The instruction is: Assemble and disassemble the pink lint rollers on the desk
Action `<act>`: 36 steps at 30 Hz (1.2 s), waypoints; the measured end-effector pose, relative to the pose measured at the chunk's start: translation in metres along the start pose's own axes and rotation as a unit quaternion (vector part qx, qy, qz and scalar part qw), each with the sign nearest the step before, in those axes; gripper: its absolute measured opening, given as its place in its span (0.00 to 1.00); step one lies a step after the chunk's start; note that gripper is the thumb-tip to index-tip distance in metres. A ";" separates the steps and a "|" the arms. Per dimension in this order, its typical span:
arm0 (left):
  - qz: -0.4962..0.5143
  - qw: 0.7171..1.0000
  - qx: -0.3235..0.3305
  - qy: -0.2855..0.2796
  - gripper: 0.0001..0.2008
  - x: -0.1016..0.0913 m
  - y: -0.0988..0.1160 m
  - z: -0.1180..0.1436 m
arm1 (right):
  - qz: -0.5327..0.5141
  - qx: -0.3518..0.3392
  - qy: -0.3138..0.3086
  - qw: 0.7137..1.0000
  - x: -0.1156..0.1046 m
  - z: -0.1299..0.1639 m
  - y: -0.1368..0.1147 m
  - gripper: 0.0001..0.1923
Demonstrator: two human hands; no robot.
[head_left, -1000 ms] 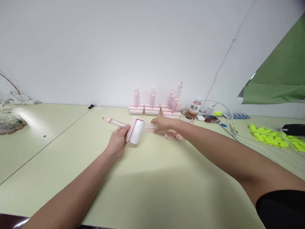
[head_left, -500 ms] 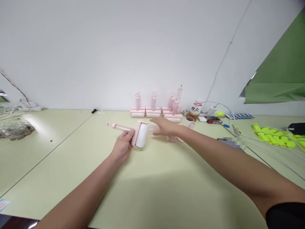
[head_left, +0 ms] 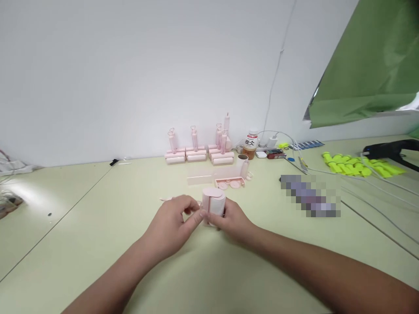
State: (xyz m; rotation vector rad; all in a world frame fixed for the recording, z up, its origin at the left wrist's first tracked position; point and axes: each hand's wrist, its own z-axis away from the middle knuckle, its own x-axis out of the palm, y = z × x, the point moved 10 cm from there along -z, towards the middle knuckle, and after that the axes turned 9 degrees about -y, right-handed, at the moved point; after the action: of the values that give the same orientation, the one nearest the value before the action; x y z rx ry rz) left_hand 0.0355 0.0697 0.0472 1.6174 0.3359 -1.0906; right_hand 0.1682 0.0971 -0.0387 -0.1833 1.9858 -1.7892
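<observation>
A pink lint roller (head_left: 214,204) with a white roll stands on its end in front of me, near the middle of the table. My right hand (head_left: 237,220) grips its body from the right, thumb across the front. From the other side, my left hand (head_left: 175,222) curls its fingers about the handle, its thumb tip at the pink casing. Most of the handle is hidden behind that hand. Just beyond lie an opened pink roller case (head_left: 229,184) with round end pieces, a clear cover strip (head_left: 200,179) and a loose paper roll (head_left: 241,162).
Several finished-looking pink lint rollers (head_left: 195,155) stand along the wall. Right of them are a drink bottle (head_left: 250,146), white cables and a charger (head_left: 271,141). Yellow pieces (head_left: 356,165) and a black tool (head_left: 389,150) lie far right; a blurred-out object (head_left: 309,196) is nearer.
My left hand has brought the lint roller right and nearer, turning it upright. My right hand has come back from the parts behind and closed on the roller. The view has shifted right.
</observation>
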 end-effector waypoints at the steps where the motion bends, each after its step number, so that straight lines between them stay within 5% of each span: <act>1: -0.028 0.998 0.043 0.030 0.12 -0.009 0.015 0.001 | 0.013 -0.018 -0.006 1.000 0.003 0.000 -0.005 0.14; 3: -0.076 0.988 0.127 0.036 0.14 -0.014 0.042 0.001 | 0.039 -0.048 -0.019 0.998 0.010 0.002 -0.016 0.13; 6: -0.122 0.973 0.187 -0.059 0.11 -0.002 0.061 -0.006 | 0.058 -0.061 -0.049 0.995 0.025 0.008 -0.022 0.11; 10: -0.121 0.968 0.158 -0.151 0.04 0.003 0.057 -0.015 | 0.063 -0.071 -0.062 0.994 0.032 0.017 -0.023 0.10; 15: -0.082 0.966 0.134 -0.207 0.09 0.003 0.052 -0.017 | 0.060 -0.107 -0.070 0.990 0.036 0.021 -0.028 0.16; 20: -0.051 0.966 0.137 -0.212 0.11 -0.004 0.047 -0.022 | 0.073 -0.134 -0.035 0.988 0.027 0.020 -0.039 0.18; 25: -0.009 0.968 0.109 -0.226 0.13 -0.007 0.032 -0.035 | 0.070 -0.090 -0.015 0.993 0.020 0.013 -0.038 0.17; 36: 0.104 0.959 0.106 -0.241 0.14 0.004 0.007 -0.069 | -0.059 0.019 0.025 0.998 0.016 0.000 0.000 0.23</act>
State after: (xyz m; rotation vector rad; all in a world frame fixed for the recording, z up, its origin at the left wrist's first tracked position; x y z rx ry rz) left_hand 0.0749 0.1271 0.0463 1.4686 -0.2758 -1.3426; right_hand 0.1541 0.0903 -0.0427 -0.2509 2.0117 -1.9216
